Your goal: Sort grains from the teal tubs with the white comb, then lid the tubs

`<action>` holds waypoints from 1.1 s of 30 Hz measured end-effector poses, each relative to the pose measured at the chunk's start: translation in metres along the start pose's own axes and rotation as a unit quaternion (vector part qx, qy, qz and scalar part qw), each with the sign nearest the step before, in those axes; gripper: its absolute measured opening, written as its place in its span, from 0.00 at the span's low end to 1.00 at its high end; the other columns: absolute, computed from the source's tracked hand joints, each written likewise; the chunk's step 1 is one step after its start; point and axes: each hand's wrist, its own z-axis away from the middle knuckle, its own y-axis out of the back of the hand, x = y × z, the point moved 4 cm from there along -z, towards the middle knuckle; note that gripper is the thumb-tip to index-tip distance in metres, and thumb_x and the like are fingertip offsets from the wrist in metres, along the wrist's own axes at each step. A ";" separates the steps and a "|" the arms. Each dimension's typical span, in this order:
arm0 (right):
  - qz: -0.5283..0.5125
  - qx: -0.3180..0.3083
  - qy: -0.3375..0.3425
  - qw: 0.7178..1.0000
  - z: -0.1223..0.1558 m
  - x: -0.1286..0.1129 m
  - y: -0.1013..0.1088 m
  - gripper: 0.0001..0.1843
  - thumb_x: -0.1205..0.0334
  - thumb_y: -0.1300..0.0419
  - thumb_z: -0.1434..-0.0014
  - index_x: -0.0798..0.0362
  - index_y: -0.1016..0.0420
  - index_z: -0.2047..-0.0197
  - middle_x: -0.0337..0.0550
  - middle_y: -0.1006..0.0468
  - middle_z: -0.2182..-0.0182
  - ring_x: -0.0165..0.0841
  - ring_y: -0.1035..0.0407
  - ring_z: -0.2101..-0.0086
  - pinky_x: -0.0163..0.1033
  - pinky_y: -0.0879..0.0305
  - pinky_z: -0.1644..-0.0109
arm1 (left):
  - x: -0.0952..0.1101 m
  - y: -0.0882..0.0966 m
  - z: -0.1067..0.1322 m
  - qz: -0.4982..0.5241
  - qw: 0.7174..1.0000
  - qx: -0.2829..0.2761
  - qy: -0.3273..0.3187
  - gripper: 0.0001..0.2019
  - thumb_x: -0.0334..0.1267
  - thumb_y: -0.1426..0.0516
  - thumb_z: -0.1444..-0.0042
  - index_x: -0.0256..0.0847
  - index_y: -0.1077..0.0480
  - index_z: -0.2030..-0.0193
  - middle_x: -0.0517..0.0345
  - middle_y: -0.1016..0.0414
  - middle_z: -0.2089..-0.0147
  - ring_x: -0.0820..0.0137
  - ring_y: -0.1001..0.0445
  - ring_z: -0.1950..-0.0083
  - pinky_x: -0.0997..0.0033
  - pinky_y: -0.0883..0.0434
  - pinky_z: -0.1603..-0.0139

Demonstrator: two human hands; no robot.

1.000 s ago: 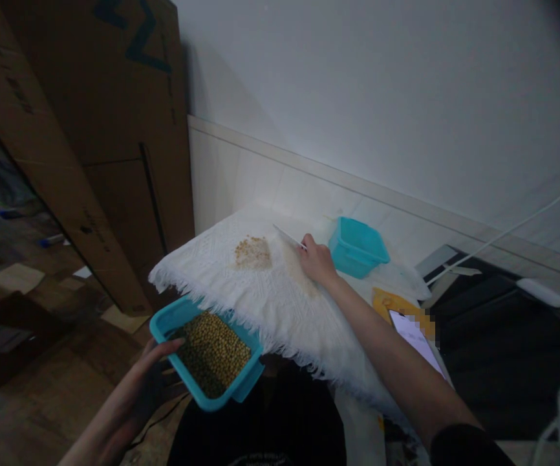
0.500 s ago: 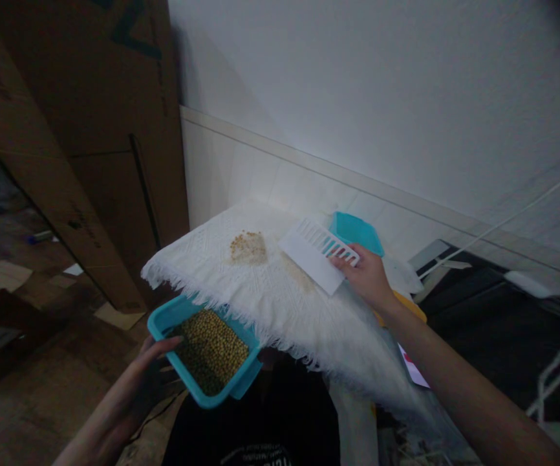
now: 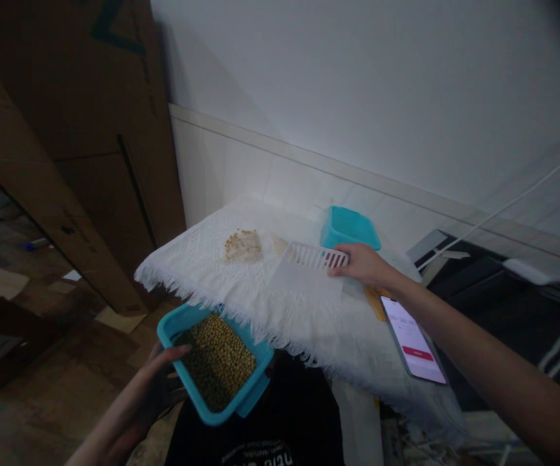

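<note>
My left hand [image 3: 158, 382] grips the left rim of a turquoise plastic bin [image 3: 251, 398], its thumb over the edge. Yellow beans [image 3: 229, 356] and darker green ones fill the bin's bottom; it is held at the near edge of a cloth-covered table. In my right hand [image 3: 365, 262] is a white plastic scraper [image 3: 304, 278] with a slotted handle end, its flat blade pointing toward me over the white fringed cloth [image 3: 202, 272]. Left of the scraper, a patch of small tan grains [image 3: 242, 246] lies on the cloth. Behind my right hand stands a second turquoise bin [image 3: 352, 226].
A phone [image 3: 416, 346] with a lit screen lies at the table's right, beside something orange [image 3: 377, 303] partly under my forearm. Tall cardboard boxes [image 3: 86, 129] stand at the left. A white wall [image 3: 357, 97] rises behind; a dark object [image 3: 484, 291] is at the right.
The scraper has turned and come nearer to me, with my right hand shifting slightly. The held bin has moved a little right and down in view. More of the phone shows now.
</note>
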 end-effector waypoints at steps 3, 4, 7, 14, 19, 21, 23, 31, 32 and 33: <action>0.063 -0.017 -0.006 0.998 -0.009 -0.011 -0.001 0.13 0.62 0.19 0.49 0.47 0.19 0.71 0.35 0.15 0.72 0.41 0.19 0.66 0.38 0.36 0.62 | -0.005 0.001 0.001 -0.025 1.000 -0.019 -0.003 0.50 0.48 0.19 0.48 0.56 0.27 0.19 0.44 0.09 0.34 0.42 0.08 0.38 0.50 0.11 0.42; 0.065 -0.029 -0.015 0.997 -0.012 -0.013 -0.002 0.14 0.61 0.19 0.47 0.47 0.20 0.72 0.35 0.16 0.73 0.40 0.20 0.67 0.38 0.36 0.63 | -0.006 0.000 0.002 -0.028 0.999 -0.022 -0.001 0.50 0.48 0.19 0.48 0.56 0.27 0.18 0.43 0.09 0.33 0.41 0.08 0.37 0.49 0.11 0.42; 0.033 -0.067 -0.047 0.996 -0.020 -0.011 -0.005 0.16 0.61 0.20 0.45 0.48 0.22 0.74 0.34 0.19 0.77 0.38 0.22 0.73 0.38 0.32 0.65 | -0.011 -0.004 0.006 -0.034 0.999 -0.020 0.012 0.49 0.49 0.20 0.49 0.54 0.26 0.19 0.41 0.08 0.35 0.39 0.08 0.39 0.45 0.12 0.41; -0.019 -0.052 -0.065 0.996 -0.045 0.001 -0.002 0.16 0.59 0.17 0.45 0.50 0.21 0.72 0.35 0.18 0.77 0.37 0.20 0.75 0.36 0.28 0.70 | -0.017 -0.010 0.007 -0.039 0.997 -0.055 0.024 0.52 0.54 0.21 0.47 0.54 0.31 0.16 0.42 0.08 0.35 0.38 0.09 0.35 0.43 0.14 0.35; -0.009 -0.047 -0.086 0.995 -0.059 -0.002 -0.008 0.13 0.60 0.19 0.38 0.52 0.17 0.68 0.38 0.15 0.73 0.38 0.17 0.71 0.36 0.25 0.66 | -0.016 -0.006 0.003 -0.035 0.996 -0.080 0.025 0.60 0.57 0.22 0.46 0.56 0.41 0.09 0.43 0.11 0.29 0.36 0.13 0.30 0.40 0.18 0.27; 0.002 -0.042 -0.092 0.995 -0.063 -0.005 -0.009 0.13 0.61 0.20 0.36 0.53 0.17 0.67 0.38 0.15 0.73 0.38 0.16 0.70 0.36 0.24 0.64 | -0.014 -0.004 0.003 -0.035 0.996 -0.073 0.028 0.61 0.57 0.22 0.46 0.55 0.42 0.09 0.42 0.11 0.29 0.35 0.13 0.29 0.40 0.19 0.27; 0.015 -0.042 -0.093 0.995 -0.067 -0.008 -0.011 0.12 0.61 0.20 0.35 0.53 0.15 0.67 0.38 0.14 0.73 0.38 0.16 0.71 0.37 0.24 0.63 | -0.014 -0.003 0.003 -0.036 0.997 -0.067 0.027 0.61 0.57 0.22 0.46 0.55 0.42 0.09 0.43 0.11 0.29 0.35 0.14 0.29 0.40 0.19 0.27; 0.105 -0.006 -0.095 0.990 -0.085 -0.028 -0.013 0.08 0.61 0.21 0.29 0.55 0.09 0.59 0.44 0.10 0.69 0.40 0.12 0.68 0.37 0.23 0.58 | -0.019 0.004 -0.006 -0.044 0.996 -0.077 0.027 0.60 0.60 0.22 0.46 0.56 0.39 0.09 0.41 0.11 0.28 0.35 0.12 0.30 0.38 0.20 0.26; 0.114 -0.003 -0.095 0.989 -0.088 -0.031 -0.013 0.08 0.61 0.20 0.29 0.55 0.09 0.60 0.45 0.10 0.70 0.40 0.12 0.68 0.37 0.23 0.58 | -0.020 0.006 -0.007 -0.042 0.996 -0.080 0.027 0.61 0.60 0.22 0.47 0.56 0.39 0.09 0.41 0.12 0.27 0.35 0.13 0.29 0.38 0.20 0.25; 0.118 0.000 -0.094 0.989 -0.091 -0.033 -0.014 0.08 0.61 0.20 0.29 0.54 0.09 0.60 0.44 0.10 0.70 0.41 0.12 0.68 0.37 0.23 0.58 | -0.021 0.007 -0.009 -0.041 0.995 -0.081 0.028 0.61 0.61 0.22 0.47 0.56 0.39 0.09 0.42 0.12 0.26 0.35 0.13 0.28 0.39 0.20 0.25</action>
